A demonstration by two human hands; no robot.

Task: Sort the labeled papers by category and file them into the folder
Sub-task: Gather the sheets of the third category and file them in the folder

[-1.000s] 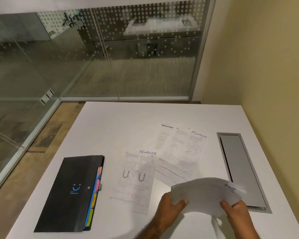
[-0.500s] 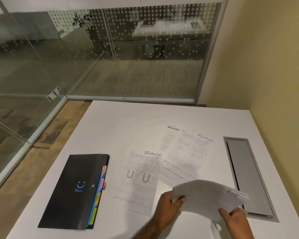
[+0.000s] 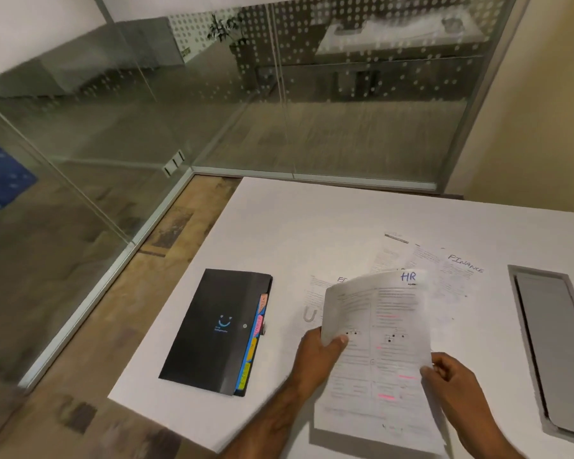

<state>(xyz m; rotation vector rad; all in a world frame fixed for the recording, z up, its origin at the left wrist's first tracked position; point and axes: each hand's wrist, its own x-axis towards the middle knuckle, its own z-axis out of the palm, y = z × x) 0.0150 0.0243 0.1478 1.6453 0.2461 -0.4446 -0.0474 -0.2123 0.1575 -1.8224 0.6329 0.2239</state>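
A stack of printed papers (image 3: 376, 352), its top sheet marked "HR", is raised above the white table (image 3: 279, 226). My left hand (image 3: 315, 354) pinches the stack's left edge, thumb on top. My right hand (image 3: 451, 376) grips its right edge. Behind the stack lie two sets of sheets labelled "FINANCE": the far right set (image 3: 458, 273) and a nearer one (image 3: 312, 303), mostly hidden by the held stack. A closed black folder (image 3: 212, 329) with a blue smiley and coloured tabs along its right side lies at the left of the table.
A grey metal cable hatch (image 3: 554, 342) is set into the table at the right. Glass partitions (image 3: 212, 111) stand beyond the table's far and left edges. A cream wall (image 3: 544, 127) rises on the right. The table's left edge drops to a wooden floor (image 3: 80, 326).
The HR stack has tipped from a low, flat, curled hold to a raised one with its printed face toward me, and shifted left over the near FINANCE sheet. The view swung to the left.
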